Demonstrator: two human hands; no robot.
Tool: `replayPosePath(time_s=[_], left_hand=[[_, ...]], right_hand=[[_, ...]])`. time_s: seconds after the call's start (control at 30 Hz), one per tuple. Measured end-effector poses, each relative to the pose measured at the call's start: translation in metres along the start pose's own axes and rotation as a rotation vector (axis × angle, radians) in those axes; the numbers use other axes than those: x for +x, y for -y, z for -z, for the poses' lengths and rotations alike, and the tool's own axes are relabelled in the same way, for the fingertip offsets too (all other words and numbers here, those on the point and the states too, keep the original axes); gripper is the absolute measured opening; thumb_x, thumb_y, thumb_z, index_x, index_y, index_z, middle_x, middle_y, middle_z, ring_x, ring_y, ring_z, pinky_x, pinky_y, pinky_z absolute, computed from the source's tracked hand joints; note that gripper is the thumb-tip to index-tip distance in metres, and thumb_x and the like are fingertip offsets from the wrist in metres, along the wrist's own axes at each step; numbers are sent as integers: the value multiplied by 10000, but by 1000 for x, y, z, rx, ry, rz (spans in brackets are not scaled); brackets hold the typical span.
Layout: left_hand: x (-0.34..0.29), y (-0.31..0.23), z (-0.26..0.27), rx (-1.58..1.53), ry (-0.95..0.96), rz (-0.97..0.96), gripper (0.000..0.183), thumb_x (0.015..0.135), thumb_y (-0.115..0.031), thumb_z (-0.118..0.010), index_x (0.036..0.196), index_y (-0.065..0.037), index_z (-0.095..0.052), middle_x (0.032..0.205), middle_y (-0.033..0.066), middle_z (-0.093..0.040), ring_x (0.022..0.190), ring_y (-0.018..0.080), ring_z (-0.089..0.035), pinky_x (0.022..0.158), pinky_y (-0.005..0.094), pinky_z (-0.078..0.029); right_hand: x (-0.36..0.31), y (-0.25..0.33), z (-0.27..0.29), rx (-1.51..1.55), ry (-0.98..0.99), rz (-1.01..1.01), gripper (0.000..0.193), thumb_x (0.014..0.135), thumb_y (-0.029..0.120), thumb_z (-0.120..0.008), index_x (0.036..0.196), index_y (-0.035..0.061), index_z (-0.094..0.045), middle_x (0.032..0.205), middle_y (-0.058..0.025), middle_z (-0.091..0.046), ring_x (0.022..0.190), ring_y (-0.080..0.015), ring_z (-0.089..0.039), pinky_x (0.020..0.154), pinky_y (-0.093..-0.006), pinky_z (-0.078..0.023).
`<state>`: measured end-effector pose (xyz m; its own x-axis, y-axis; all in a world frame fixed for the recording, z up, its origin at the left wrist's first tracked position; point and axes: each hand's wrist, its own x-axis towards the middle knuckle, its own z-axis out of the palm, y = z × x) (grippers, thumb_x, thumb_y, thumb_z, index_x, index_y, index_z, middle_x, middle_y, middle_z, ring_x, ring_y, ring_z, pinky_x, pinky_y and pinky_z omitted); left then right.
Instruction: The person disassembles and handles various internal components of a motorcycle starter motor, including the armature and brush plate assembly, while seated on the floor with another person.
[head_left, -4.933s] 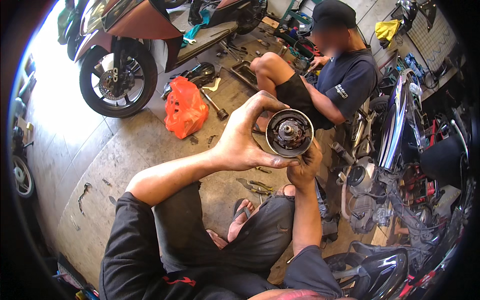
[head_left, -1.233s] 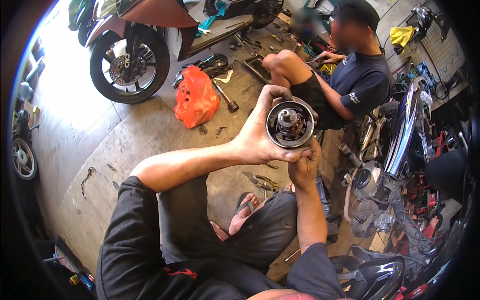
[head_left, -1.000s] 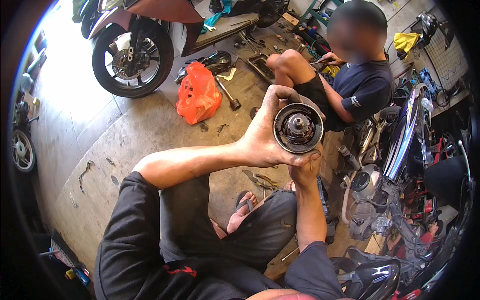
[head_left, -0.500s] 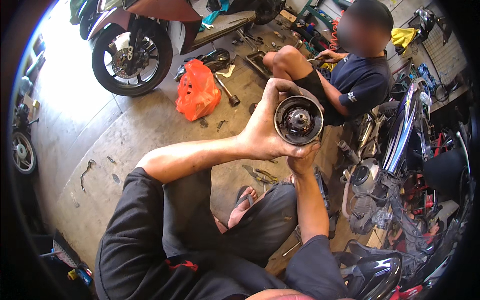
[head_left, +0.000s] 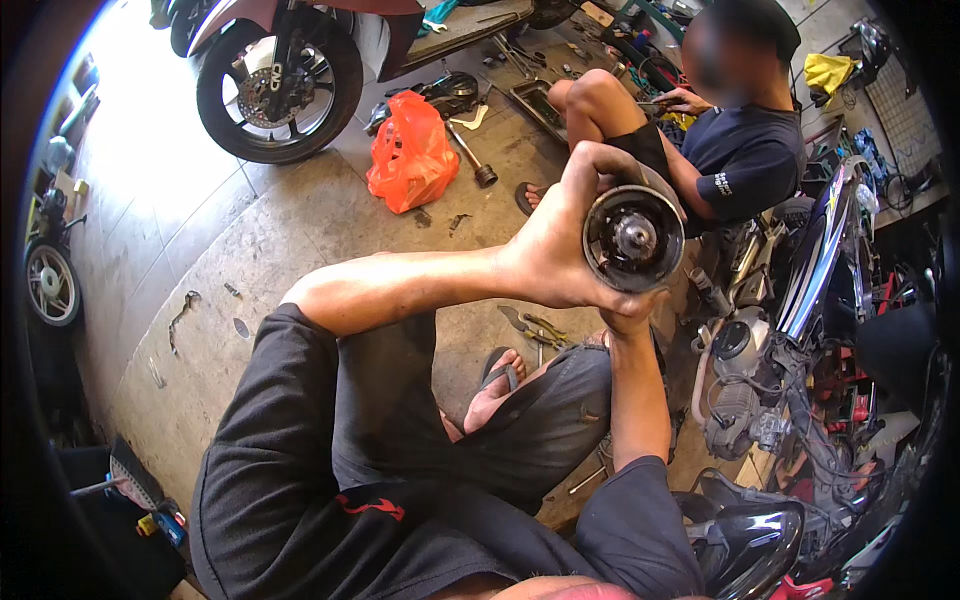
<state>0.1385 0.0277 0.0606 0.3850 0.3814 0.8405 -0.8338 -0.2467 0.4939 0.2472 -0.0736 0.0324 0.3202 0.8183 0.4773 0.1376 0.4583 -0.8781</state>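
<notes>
Both of my hands hold up a round, dark metal housing (head_left: 606, 262) with a bright rim, its hollow side facing me. A stepped metal shaft (head_left: 637, 238) stands in the middle of the hollow. My left hand (head_left: 560, 240) wraps round the housing from the left, with fingers curled over the top and thumb along the bottom. Below it, my right hand (head_left: 628, 318) grips from underneath; most of its fingers are hidden behind the part. A pair of yellow-handled pliers (head_left: 538, 327) lies on the floor below my hands.
An orange plastic bag (head_left: 412, 155) sits near a scooter's front wheel (head_left: 280, 95). At the upper right a co-worker (head_left: 745, 150) sits, a hand on a thin tool. Motorcycle engine parts (head_left: 738, 380) crowd the right side. A metal tray (head_left: 540, 110) lies by the co-worker's knee.
The housing and both hands sit farther right in the view, with the surroundings shifted slightly right and up too. The grip looks the same.
</notes>
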Motion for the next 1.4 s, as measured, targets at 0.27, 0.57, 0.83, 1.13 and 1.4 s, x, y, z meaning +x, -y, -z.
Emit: replayPosePath(time_s=[0.27,0.57,0.83,1.13,1.4], left_hand=[[2,-2,-2,9,16,-29,914,607,-207,-940,1242,-31,-307,1183,151,-559,1103,216,-589,967,368,-492],[1,-7,-2,-24,24,-47,933,590,-196,-945,1246,-16,-306,1198,157,-545,1115,223,-581,980,373,-481],[-1,-11,7,121,121,-46,900,665,-221,-931,1241,-58,-259,1209,265,-506,1116,318,-580,905,424,-525],[0,-4,4,71,140,-83,908,645,-204,-940,1234,-55,-266,1193,259,-511,1124,320,-563,904,415,-523],[-1,1,2,88,119,-5,909,633,-206,-944,1224,-59,-270,1199,251,-507,1122,307,-562,914,400,-522]], right_hand=[[-2,-2,5,393,-50,-204,541,892,302,-655,1302,-27,-528,1252,-136,-601,1093,-231,-625,955,-381,-533],[-1,-18,14,283,114,-86,506,929,322,-564,1295,-26,-539,1251,-151,-606,1097,-236,-625,944,-381,-541],[-1,-13,9,429,106,-224,508,958,354,-487,1288,-28,-545,1247,-151,-611,1091,-234,-628,935,-372,-544],[-8,-25,21,375,39,-277,416,942,253,-545,1251,-25,-567,1189,-132,-638,1043,-218,-643,900,-354,-558],[-8,-28,26,87,53,10,540,816,216,-745,1265,-19,-557,1191,-119,-641,1044,-205,-642,912,-348,-540]])
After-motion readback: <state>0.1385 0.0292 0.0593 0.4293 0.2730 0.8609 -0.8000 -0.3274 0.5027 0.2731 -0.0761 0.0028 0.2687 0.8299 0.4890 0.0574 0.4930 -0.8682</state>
